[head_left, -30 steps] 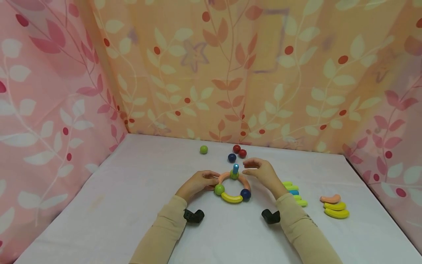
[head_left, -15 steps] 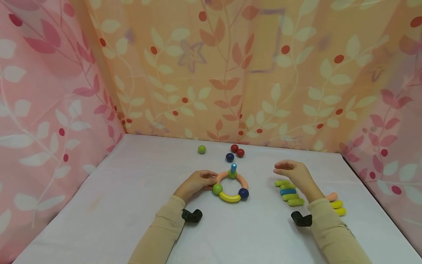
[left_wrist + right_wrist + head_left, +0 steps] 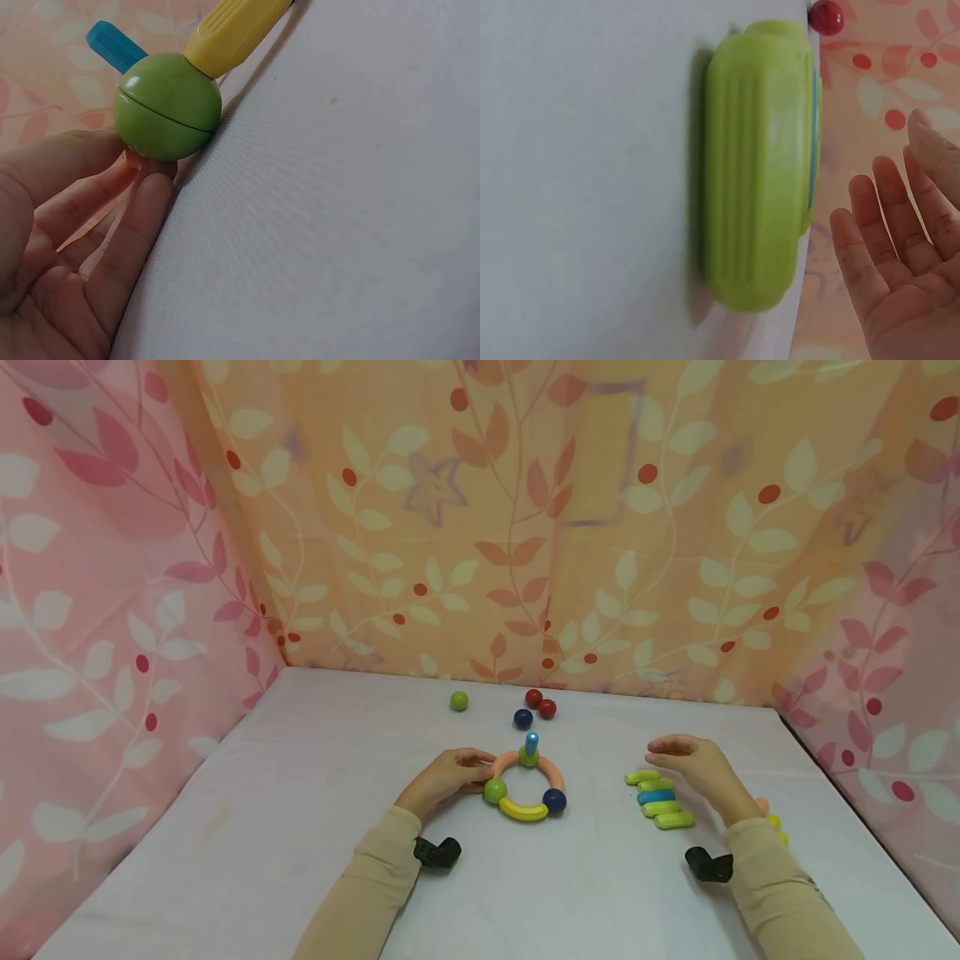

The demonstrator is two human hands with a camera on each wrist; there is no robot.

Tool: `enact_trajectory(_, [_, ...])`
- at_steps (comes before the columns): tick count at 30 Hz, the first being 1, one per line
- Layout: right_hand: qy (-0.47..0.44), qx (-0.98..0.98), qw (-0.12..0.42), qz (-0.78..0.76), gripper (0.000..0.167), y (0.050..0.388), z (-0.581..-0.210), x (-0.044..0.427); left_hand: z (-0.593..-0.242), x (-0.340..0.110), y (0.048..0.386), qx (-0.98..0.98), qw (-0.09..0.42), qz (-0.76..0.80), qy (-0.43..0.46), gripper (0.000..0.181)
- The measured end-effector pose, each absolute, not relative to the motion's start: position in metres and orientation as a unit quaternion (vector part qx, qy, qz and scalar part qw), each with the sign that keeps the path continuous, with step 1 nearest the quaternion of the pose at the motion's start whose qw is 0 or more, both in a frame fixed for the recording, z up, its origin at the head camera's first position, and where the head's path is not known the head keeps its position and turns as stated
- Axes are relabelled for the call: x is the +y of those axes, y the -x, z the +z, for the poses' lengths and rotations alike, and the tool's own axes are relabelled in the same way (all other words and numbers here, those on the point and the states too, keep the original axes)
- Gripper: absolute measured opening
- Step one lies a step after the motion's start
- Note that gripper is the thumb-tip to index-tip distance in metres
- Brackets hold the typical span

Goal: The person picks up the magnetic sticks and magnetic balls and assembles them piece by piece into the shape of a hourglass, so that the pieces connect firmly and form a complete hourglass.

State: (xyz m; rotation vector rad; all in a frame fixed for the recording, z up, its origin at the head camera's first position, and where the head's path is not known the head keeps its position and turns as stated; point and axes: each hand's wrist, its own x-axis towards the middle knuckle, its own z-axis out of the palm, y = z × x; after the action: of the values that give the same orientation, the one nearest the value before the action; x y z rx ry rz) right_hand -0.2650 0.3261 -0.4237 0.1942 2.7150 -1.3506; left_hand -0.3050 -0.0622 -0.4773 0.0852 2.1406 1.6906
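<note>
A ring of toy building rods and balls lies mid-table, made of a yellow curved rod (image 3: 522,811), peach curved rods (image 3: 552,770), a green ball (image 3: 494,791), another green ball and a navy ball (image 3: 554,801). From the far green ball a blue straight rod (image 3: 532,743) stands up. My left hand (image 3: 446,777) pinches the ring's left side; the left wrist view shows its fingertips just behind the green ball (image 3: 169,109). Over a row of short straight rods, green (image 3: 660,809) and one blue (image 3: 656,796), my right hand (image 3: 693,764) hovers with nothing in its relaxed fingers.
At the back lie a loose green ball (image 3: 459,701), two red balls (image 3: 547,709) and a navy ball (image 3: 522,719). Behind the right forearm, peach and yellow curved rods (image 3: 775,821) are mostly hidden. Patterned cloth walls (image 3: 450,568) enclose the white table.
My right hand has moved from beside the ring rightward to the row of straight rods, then slightly farther right and lower. The left hand and ring stay in place.
</note>
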Motion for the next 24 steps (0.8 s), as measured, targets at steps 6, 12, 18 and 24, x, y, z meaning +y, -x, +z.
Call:
enact_trajectory(6, [-0.075,0.899,0.078,-0.423,0.059,0.268,-0.431,0.337,-0.477,-0.062,0.304,0.767,0.204,0.608,-0.031,0.031])
enact_trajectory(12, [-0.065,0.899,0.100,-0.421,0.053,0.272,-0.438,0.344,-0.478,-0.062,0.306,0.767,0.203,0.608,-0.027,0.031])
enact_trajectory(18, [-0.049,0.898,0.111,-0.422,0.055,0.272,-0.440,0.348,-0.480,-0.063,0.307,0.769,0.202,0.606,-0.033,0.032])
enact_trajectory(24, [-0.046,0.906,0.122,-0.403,0.055,0.275,-0.439,0.345,-0.479,-0.063,0.306,0.771,0.202,0.603,-0.031,0.032])
